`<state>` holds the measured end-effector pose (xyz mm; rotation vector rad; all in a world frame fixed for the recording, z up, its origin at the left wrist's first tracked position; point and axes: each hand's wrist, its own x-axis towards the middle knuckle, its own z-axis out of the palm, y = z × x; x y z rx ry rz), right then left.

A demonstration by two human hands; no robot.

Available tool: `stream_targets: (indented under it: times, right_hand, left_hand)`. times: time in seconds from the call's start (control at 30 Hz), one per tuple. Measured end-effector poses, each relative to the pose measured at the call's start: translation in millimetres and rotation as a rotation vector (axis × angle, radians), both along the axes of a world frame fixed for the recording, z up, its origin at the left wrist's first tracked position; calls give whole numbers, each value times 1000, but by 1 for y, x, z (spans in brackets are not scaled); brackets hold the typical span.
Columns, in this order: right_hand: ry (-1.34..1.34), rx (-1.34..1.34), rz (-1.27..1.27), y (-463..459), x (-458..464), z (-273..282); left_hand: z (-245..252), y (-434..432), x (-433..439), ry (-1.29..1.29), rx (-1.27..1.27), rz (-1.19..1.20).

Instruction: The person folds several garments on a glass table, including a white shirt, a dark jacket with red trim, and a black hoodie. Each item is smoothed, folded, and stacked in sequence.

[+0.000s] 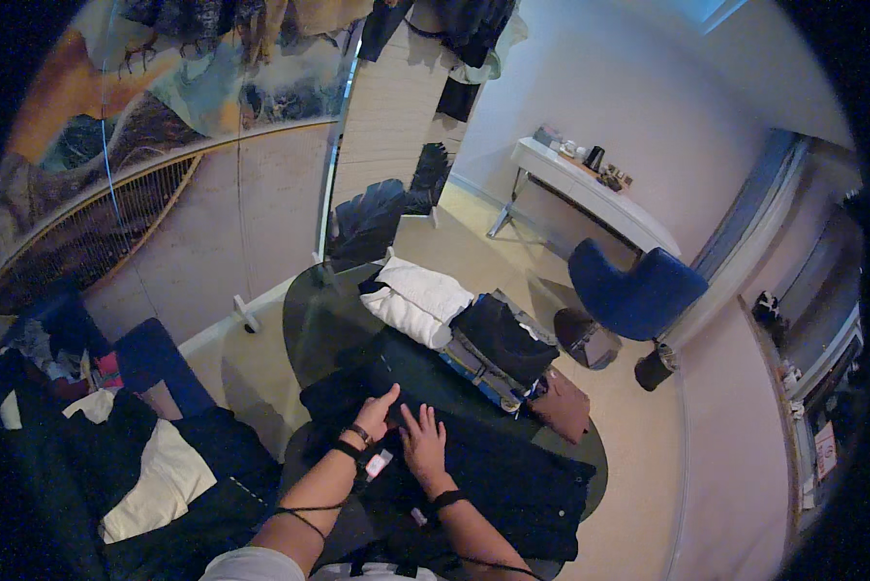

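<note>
A black garment point(507, 472) lies spread across a dark glass table point(311, 312) in front of me. Two small round studs show near its right end. My left hand point(377, 420) rests on the cloth near the middle, thumb raised; its other fingers are mostly hidden, so any grip is unclear. Close beside it, my right hand point(424, 441) lies palm down on the garment with its fingers apart. A pale tag point(378, 465) shows by my left wrist, and another small label point(419, 516) is nearer to me.
Beyond the garment are folded white clothes point(420, 298), a stack of dark clothes point(507, 338) and a brown folded item point(562, 403). Dark and cream clothes point(162, 479) are heaped at left. A blue chair point(634, 290) and a white desk point(594, 196) stand farther back.
</note>
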<state>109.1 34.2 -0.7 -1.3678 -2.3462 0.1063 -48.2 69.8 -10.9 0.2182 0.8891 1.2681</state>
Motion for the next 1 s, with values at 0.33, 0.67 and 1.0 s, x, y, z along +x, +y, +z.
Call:
stream_targets:
  times: [0.33,0.67,1.0]
  right_hand:
    - [-179,-86,16,-4,0,0]
    - [-253,-40,39,-15,13,2]
    - [-164,-67,124,-42,34,4]
  left_hand:
    - [-55,42,-15,-328,206,93]
    - [-40,2,-31,695,432,423]
    - [-2,-95,-111,1421,-136,93]
